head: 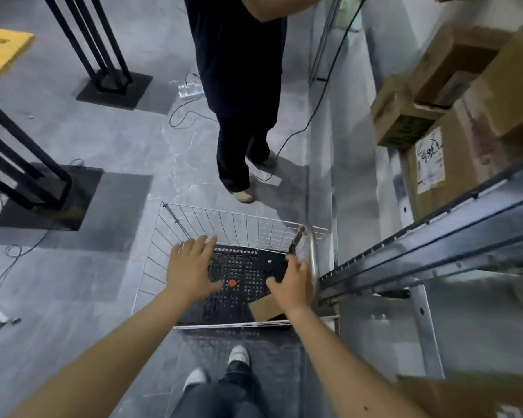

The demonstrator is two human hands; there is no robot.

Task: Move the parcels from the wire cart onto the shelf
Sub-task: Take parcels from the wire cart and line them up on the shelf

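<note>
hands: left hand [191, 270] fingers spread, holding nothing, over wire cart [224, 220] | right hand [293, 285] relaxed, empty, over the cart's right side | brown parcel [266, 307] on the cart floor, partly under the right wrist | shelf [435, 239] just right of the cart, cardboard boxes [447, 167] on it

- Dim, cool indoor light; soft shadows spread on the floor [73, 131] beside the black stands [82, 194].
- Motion blur smears the shelf [435, 245] at right.
- Wide-angle bending at edges.
</note>
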